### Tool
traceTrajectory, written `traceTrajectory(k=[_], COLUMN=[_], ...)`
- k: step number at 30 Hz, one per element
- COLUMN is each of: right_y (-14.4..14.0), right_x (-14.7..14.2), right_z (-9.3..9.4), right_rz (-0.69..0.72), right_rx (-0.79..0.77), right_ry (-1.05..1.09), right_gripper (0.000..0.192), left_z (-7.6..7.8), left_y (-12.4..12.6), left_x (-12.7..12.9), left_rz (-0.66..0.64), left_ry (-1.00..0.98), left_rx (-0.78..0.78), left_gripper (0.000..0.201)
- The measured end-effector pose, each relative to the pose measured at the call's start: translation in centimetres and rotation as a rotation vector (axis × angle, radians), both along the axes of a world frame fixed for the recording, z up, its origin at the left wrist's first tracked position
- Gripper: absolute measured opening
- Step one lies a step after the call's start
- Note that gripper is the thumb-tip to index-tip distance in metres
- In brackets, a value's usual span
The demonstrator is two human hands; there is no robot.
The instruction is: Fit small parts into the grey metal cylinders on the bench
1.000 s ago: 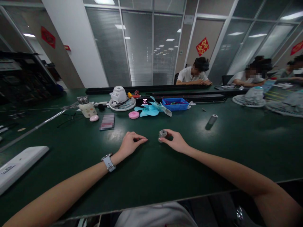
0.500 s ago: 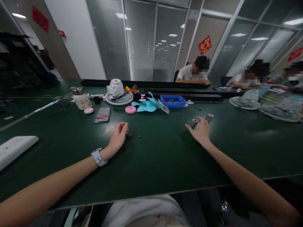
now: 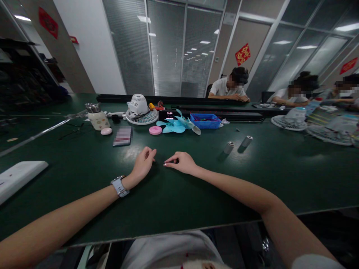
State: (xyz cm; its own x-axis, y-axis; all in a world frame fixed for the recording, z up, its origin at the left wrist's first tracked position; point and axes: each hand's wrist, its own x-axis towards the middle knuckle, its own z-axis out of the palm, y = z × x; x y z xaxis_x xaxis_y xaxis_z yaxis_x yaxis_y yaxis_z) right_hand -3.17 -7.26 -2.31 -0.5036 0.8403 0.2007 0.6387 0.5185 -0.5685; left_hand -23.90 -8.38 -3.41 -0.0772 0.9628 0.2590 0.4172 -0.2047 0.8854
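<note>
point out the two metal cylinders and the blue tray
nearer metal cylinder (image 3: 229, 147), head view, on its side wall
farther metal cylinder (image 3: 246, 141), head view, on its side wall
blue tray (image 3: 206, 123), head view, on its front wall

We see our left hand (image 3: 143, 161) and right hand (image 3: 181, 163) resting close together on the green desk (image 3: 196, 194), fingertips pinched and nearly meeting. Two small metal cylinders (image 3: 237, 145) lie well apart to the right. Farther back sit a blue fan blade (image 3: 175, 126), a blue tray (image 3: 205, 121) and a white fan housing (image 3: 139, 109).
</note>
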Motion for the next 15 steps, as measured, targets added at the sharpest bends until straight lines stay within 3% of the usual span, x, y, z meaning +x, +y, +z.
traceTrajectory(k=[4,7,11,13,15], right_y=[-0.7,-1.2,-0.3,0.6,1.4], right_x=[1.2,5.1,13.5,17.3,19.9], right_z=[0.4,2.2,4.4,4.7,4.4], right_rz=[0.006,-0.076,-0.465,-0.650,-0.766], right_rx=[0.048,0.222,0.592,0.633,0.560], right_ry=[0.059,0.065,-0.045,-0.101,-0.142], right_gripper=[0.027,0.027,0.029,0.030,0.031], left_z=[0.2,0.4,0.7,0.9,1.1], left_y=[-0.3,-0.4,-0.6,-0.7,-0.8], left_x=[0.1,0.1,0.4,0.6,0.7], left_rz=[-0.017,-0.027,-0.050,-0.057,-0.054], left_ry=[0.038,0.019,0.013,0.021,0.016], left_rx=[0.006,0.015,0.003,-0.009,-0.019], left_gripper=[0.030,0.027,0.021,0.018,0.016])
